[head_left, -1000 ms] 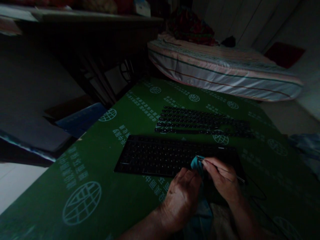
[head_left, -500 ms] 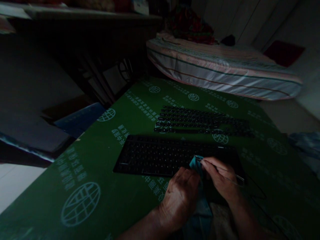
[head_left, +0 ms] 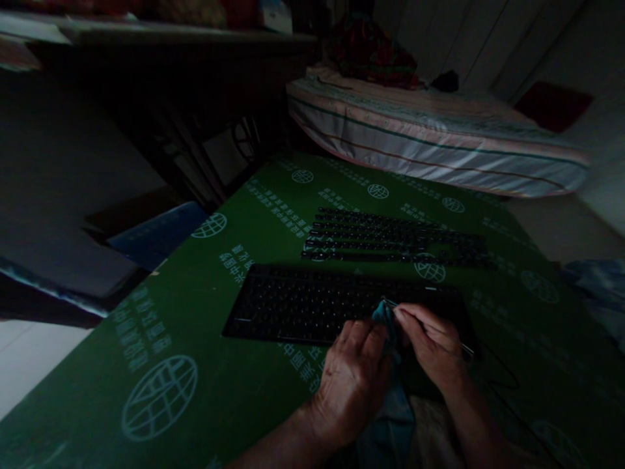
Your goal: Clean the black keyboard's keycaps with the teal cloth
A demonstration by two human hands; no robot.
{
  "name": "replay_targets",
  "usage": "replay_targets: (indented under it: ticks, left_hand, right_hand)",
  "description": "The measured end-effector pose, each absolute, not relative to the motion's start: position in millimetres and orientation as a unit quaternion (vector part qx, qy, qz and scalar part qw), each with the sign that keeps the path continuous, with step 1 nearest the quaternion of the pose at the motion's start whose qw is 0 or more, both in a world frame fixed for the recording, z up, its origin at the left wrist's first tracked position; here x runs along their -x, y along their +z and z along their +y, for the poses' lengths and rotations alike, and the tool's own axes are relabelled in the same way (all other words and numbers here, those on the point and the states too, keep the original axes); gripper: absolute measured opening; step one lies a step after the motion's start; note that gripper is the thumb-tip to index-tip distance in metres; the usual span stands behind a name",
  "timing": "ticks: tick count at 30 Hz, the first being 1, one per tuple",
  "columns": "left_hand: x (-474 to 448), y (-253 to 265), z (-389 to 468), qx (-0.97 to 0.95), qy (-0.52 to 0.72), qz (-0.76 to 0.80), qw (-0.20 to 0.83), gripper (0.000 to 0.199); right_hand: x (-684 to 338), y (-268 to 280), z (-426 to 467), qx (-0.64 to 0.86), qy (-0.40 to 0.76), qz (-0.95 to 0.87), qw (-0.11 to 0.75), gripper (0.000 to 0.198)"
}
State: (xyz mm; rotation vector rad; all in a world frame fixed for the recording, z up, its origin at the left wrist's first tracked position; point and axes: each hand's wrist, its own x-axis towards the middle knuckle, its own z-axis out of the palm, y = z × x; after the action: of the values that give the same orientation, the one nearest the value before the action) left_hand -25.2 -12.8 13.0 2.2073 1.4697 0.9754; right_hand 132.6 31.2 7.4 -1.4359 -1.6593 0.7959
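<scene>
In the head view, a black keyboard base (head_left: 297, 303) lies on the green board, its key area showing small bright spots. My left hand (head_left: 354, 371) is closed on a teal-blue cloth (head_left: 398, 410), which hangs down toward the bottom edge. A bunched end of the cloth rises over the keyboard's right half. Pinched in my right hand (head_left: 434, 342) is a thin metal tool (head_left: 389, 302), its tip against the cloth's upper end and its other end out past the palm. The dim light hides the tool's exact kind.
Loose black keycaps (head_left: 361, 231) lie in rows behind the keyboard. A dark cable (head_left: 502, 371) runs off its right side. The green board (head_left: 244, 404) bears pale print. Beyond it stands a bed (head_left: 430, 140); a dark table (head_left: 195, 45) is at left.
The cloth's upper end is now bunched around the tool's tip instead of spread flat. My left fingers have shifted slightly up; the tool has turned a little in my right hand.
</scene>
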Motion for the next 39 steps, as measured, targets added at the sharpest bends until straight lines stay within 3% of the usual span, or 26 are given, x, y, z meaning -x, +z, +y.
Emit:
replay_targets:
  ticks: [3,7,18,27,39]
  left_hand:
    - [24,13,-12,-0.772,0.318,0.531,0.145,0.033]
    - [23,10,-11,-0.782,0.297,0.532,0.135,0.023]
    - [28,4,-9,-0.794,0.303,0.512,0.122,0.019]
    - [26,3,-9,-0.79,0.311,0.512,0.134,0.02]
    - [25,3,-9,-0.804,0.332,0.471,0.15,0.022]
  right_hand:
    - [-131,12,31,0.559,0.335,-0.641,0.404,0.021]
    - [-129,19,30,0.562,0.379,-0.61,0.411,0.028]
    - [-122,24,47,0.582,0.4,-0.616,0.35,0.039]
    - [-126,15,53,0.544,0.469,-0.591,0.367,0.033]
    - [-132,21,55,0.56,0.455,-0.603,0.341,0.034]
